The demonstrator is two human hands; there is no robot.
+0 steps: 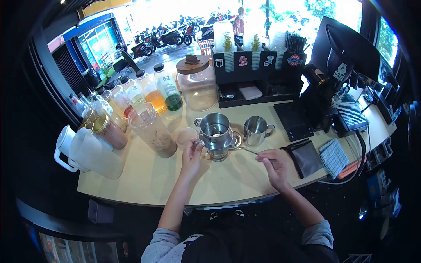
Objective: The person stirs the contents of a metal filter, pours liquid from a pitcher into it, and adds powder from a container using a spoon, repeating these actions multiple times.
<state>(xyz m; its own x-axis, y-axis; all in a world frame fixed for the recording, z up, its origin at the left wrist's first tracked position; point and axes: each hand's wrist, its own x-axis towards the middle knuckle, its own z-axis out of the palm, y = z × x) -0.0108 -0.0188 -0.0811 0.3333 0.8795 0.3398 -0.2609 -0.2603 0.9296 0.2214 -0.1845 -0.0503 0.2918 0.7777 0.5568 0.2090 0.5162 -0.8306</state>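
Observation:
A metal drip coffee filter [215, 125] stands on a small glass [218, 154] near the middle of the table, with a little something dark in its bottom. My left hand [191, 154] is closed at the left edge of the filter, fingers pinched against its rim; the exact grip is partly hidden. Between the fingertips of my right hand [272, 165] is the thin handle of a metal spoon [249, 151], pointing left toward the filter. A round metal lid [236, 139] lies just right of the filter, and beside it stands a steel pitcher [255, 130].
Left of me stand a tall clear container [151, 131], white jugs [94, 153] and several syrup bottles [170, 92]. A wooden-lidded jar [196, 85] and a black cup rack [258, 65] line the back. At right are a dark cloth [302, 158], a checked cloth [334, 158] and a black machine [322, 92].

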